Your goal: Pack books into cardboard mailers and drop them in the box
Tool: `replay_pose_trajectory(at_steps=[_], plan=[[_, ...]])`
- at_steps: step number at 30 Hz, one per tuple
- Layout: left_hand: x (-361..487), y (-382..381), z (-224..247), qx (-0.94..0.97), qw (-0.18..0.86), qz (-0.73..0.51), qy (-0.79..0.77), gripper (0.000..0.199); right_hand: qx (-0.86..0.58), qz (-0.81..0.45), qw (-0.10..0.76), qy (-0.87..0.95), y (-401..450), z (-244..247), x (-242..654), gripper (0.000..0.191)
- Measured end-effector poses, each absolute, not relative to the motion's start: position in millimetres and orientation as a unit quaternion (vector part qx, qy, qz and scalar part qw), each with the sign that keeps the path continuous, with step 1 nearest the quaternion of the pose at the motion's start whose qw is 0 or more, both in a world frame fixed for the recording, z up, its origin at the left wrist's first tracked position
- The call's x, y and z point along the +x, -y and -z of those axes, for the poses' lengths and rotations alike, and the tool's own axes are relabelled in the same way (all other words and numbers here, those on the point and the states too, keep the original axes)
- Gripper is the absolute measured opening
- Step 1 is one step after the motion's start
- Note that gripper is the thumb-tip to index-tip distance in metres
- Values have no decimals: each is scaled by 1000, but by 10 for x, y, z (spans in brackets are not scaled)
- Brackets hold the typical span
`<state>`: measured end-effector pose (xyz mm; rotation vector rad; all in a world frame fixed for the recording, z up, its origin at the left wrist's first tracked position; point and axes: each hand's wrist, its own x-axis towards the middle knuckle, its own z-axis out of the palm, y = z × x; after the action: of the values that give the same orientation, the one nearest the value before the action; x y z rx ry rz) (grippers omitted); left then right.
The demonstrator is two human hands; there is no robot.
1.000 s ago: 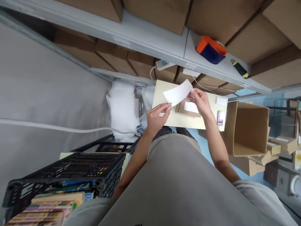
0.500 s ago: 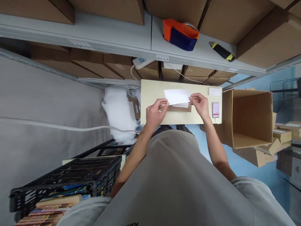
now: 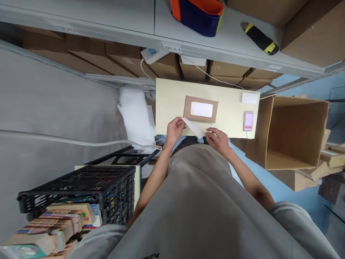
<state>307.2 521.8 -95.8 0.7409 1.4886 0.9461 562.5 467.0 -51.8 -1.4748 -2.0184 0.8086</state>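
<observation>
A narrow white strip of paper [image 3: 194,127] hangs between my hands at the near edge of the table. My left hand [image 3: 175,130] pinches its left end. At the other end, the closed fingers of my right hand [image 3: 217,139] grip its right corner. Just beyond my hands a small flat cardboard box [image 3: 187,106] lies on the cream table [image 3: 231,115]. On its top sits a white label [image 3: 202,109]. What is printed on the strip cannot be read.
A phone [image 3: 248,121] and a white card stack [image 3: 249,98] lie at the table's right. Beside it stands an open carton [image 3: 296,133]. A shelf above holds a tape dispenser [image 3: 199,18] and a utility knife [image 3: 260,37]. A black crate [image 3: 118,198] with books stands lower left.
Both hands have drawn the white paper back towards my body, off the cardboard box. The box and its label are now uncovered. My view has tipped downward and shifted slightly.
</observation>
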Motion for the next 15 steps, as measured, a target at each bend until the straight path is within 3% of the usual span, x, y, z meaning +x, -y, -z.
replay_pose_trajectory(at_steps=[6, 15], plan=[[3074, -5256, 1103, 424, 495, -390, -650, 20, -623, -340, 320, 628, -4903, 850, 5625, 25], [3085, -5897, 1527, 518, 435, -343, -652, 5, -653, -397, 288, 577, -5637, 1332, 5831, 21]])
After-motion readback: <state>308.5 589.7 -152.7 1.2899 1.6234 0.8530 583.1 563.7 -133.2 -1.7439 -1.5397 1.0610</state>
